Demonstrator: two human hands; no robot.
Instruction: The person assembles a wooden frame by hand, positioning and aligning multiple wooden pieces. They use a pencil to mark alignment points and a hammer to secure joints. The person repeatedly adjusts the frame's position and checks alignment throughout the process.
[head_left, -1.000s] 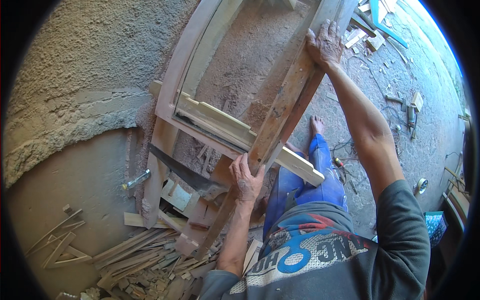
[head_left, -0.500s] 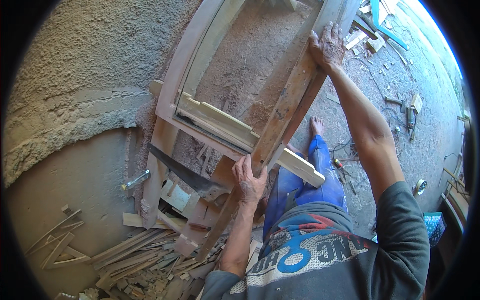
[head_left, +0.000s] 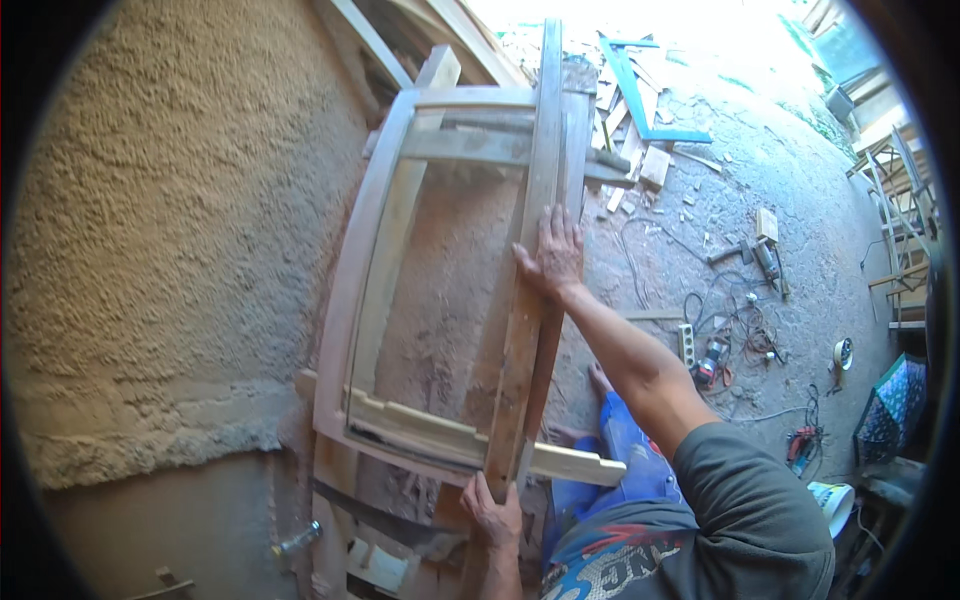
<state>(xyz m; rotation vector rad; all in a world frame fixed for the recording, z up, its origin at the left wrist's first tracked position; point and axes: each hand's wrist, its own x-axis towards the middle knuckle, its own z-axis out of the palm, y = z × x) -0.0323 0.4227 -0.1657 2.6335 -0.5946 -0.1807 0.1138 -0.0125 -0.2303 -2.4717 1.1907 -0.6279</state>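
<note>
A long brown wooden board [head_left: 514, 385] lies lengthwise over the right side of a pale reddish wooden frame [head_left: 345, 300]. At the board's near end, my left hand [head_left: 494, 515] is closed with thumb and fingers on either side of it. Farther up, my right hand [head_left: 556, 257] rests on the board, its fingers stretched out and the thumb toward the left edge. A pale strip with a stepped end [head_left: 580, 465] runs crosswise beneath the board and sticks out on the right. Left of my left hand lies a handsaw [head_left: 390, 522], partly hidden by the frame.
A rough wall [head_left: 180, 250] rises on the left, a clear bottle-like object [head_left: 297, 540] near its foot. On the floor at right are a power tool [head_left: 768, 262], a power strip [head_left: 687, 345], tangled cords, a tape roll [head_left: 843, 353] and a white bucket [head_left: 832, 505]. A blue angled frame [head_left: 632, 95] lies among wood scraps.
The view has tilted up and turned, so more of the frame's far end and the floor shows. Both hands stay on the board, with no clear shift along it.
</note>
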